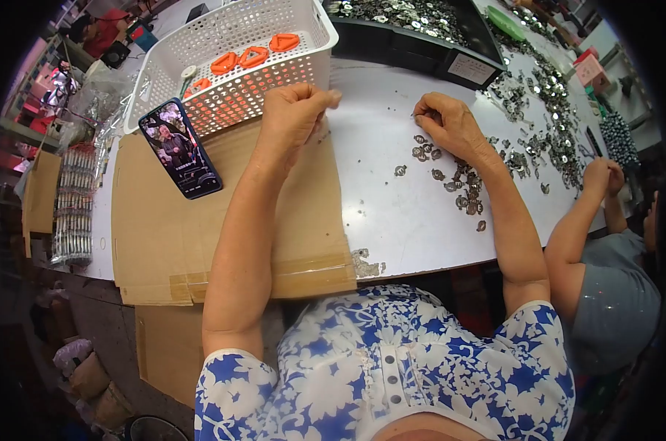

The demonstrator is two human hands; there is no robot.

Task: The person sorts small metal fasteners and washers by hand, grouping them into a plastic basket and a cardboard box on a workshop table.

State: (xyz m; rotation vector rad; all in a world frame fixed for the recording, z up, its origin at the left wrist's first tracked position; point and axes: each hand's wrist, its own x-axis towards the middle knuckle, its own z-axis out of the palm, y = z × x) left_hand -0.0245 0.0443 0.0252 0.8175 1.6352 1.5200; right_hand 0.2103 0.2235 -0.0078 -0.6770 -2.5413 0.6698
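My left hand is raised in front of the white basket, its fingers curled and thumb pressed to them. Whatever it may pinch is too small or hidden. Beyond a loose pile of small dark metal pieces, my right hand hovers over the white table with fingertips drawn together. What sits between those fingertips cannot be made out. Several of the metal pieces lie just below that hand, and one rests apart from the rest. Under my left forearm is a flat cardboard sheet.
A phone leans against the white perforated basket, which holds orange triangular parts. Behind stands a black tray full of metal pieces. More pieces spread at right, near another person's hands. Bundled packs stand left.
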